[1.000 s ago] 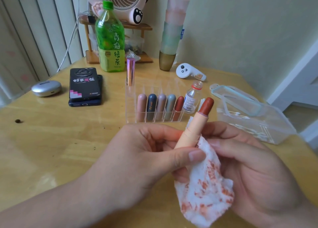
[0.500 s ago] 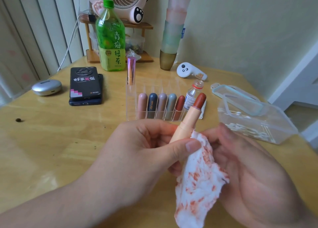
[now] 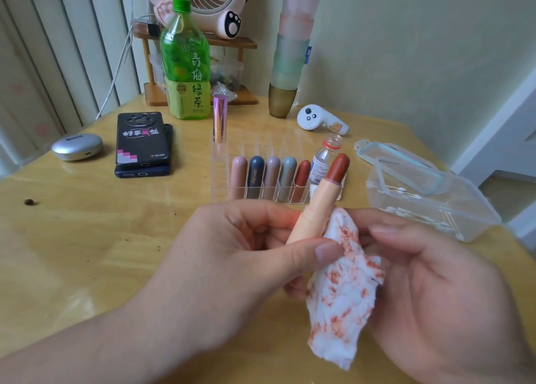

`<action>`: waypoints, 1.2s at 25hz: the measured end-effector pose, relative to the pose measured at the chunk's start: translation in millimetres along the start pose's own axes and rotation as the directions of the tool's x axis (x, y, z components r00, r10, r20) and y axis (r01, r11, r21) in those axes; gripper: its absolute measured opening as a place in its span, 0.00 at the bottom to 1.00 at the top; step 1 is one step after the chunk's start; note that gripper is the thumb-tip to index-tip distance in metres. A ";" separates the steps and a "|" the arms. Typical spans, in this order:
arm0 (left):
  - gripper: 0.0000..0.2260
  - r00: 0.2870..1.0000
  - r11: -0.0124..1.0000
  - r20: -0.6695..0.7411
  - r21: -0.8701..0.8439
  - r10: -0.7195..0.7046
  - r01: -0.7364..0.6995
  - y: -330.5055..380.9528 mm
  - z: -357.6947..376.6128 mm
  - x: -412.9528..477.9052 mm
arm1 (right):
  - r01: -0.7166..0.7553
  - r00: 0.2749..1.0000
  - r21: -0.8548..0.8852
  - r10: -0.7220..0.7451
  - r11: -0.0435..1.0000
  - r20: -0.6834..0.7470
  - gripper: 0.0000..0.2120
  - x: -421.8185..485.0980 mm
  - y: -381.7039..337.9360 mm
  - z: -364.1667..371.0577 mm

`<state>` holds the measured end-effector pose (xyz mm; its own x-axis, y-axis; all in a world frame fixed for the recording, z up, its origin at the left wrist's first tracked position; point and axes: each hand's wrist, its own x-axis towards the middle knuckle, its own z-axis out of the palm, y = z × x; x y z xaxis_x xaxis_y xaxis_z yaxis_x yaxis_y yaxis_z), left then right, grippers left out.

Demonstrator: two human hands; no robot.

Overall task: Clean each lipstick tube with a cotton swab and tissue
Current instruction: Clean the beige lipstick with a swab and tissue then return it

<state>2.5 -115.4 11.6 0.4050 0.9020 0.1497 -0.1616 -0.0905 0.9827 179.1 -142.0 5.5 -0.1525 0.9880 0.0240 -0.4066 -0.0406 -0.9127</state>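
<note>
My left hand [image 3: 232, 256] grips a peach lipstick tube [image 3: 317, 209] between thumb and fingers, tilted up to the right, its brick-red bullet extended. My right hand [image 3: 429, 290] holds a white tissue [image 3: 342, 293] smeared with red against the tube's lower right side. Behind, a clear organiser [image 3: 261, 186] holds several lipsticks in a row, and a pink metallic lipstick [image 3: 219, 118] stands upright at its back left. A clear box of cotton swabs [image 3: 429, 206] lies open at the right.
A small glass bottle [image 3: 324, 158] stands behind the held tube. Two stacked phones [image 3: 142, 144], a silver case [image 3: 77, 146], a green tea bottle [image 3: 185, 64], a white controller [image 3: 319, 118], stacked cups [image 3: 290, 50] and a fan on a wooden shelf fill the table's back.
The tissue has shifted lower along the tube and hangs looser from my right hand. The lipstick has tilted slightly and moved a little left.
</note>
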 end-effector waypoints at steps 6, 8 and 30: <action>0.12 0.992 0.999 0.114 0.008 -0.054 0.054 1.1 -1.5 -1.5 | 0.030 0.994 -0.088 -0.021 0.996 0.103 0.18 1.4 2.2 -12.5; 0.13 0.983 0.995 0.157 0.054 -0.094 0.086 1.7 -2.5 -1.1 | 0.074 0.996 -0.163 -0.063 0.984 0.070 0.18 -0.1 3.6 -16.1; 0.10 0.938 0.981 0.327 -0.116 -0.112 0.158 -10.1 -7.3 4.1 | 0.216 0.976 -0.396 -0.195 0.893 0.092 0.07 -6.2 -16.7 -8.5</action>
<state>-0.8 -107.6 1.4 0.6928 0.7181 0.0660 -0.1989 0.1024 0.9747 194.5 -146.1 17.1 -0.1527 0.9588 0.2393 -0.0396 0.2360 -0.9709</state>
